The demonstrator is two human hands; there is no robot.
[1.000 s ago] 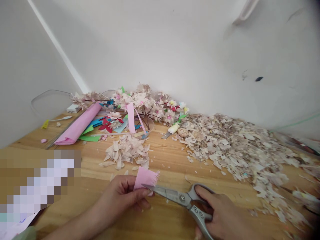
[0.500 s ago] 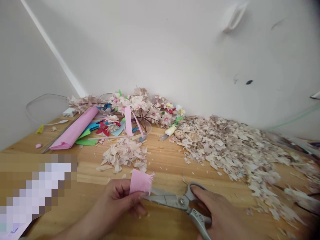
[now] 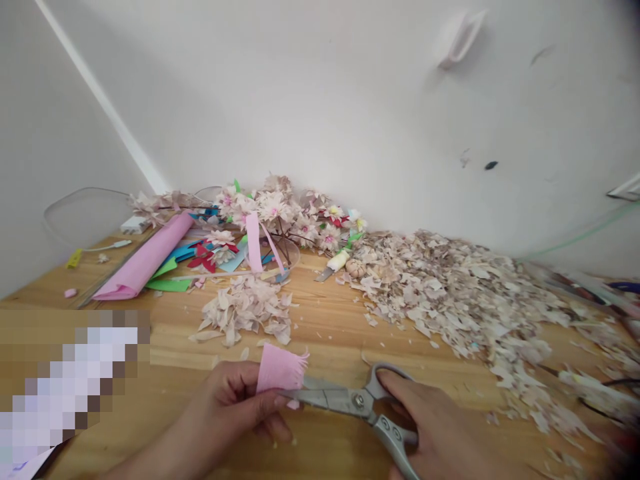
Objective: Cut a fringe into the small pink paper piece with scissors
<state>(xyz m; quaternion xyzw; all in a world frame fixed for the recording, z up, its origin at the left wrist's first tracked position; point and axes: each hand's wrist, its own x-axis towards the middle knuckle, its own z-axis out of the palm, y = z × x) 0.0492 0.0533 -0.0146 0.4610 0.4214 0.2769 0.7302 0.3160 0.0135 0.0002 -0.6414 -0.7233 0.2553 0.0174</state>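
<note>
The left hand (image 3: 235,400) pinches a small pink paper piece (image 3: 279,369) between thumb and fingers, holding it up just above the desk (image 3: 330,320), low in the middle of the view. Its far edge is already cut into a fine fringe. The right hand (image 3: 440,433) has its fingers curled through the loops of the grey scissors (image 3: 355,403), and the blades lie nearly together, tips reaching the lower edge of the pink piece beside the left thumb.

To do this well, I'd judge the cuts want to be short and parallel, stopping short of the pinched edge so the strip holds in one piece. The thumb sits very near the blade tips, so each snip should be small and the paper fed along, not the fingers. Keeping the paper taut should help the blades bite cleanly instead of folding it.

So: left hand closed in a pinch on the paper, right hand wrapped round the scissor handles, squeezed most of the way in.

Beyond them lies a small heap of pale petal scraps (image 3: 245,310), a far bigger drift of scraps (image 3: 465,293) to the right, paper flowers (image 3: 280,207) against the wall, and a pink paper roll (image 3: 145,263) to the left.
</note>
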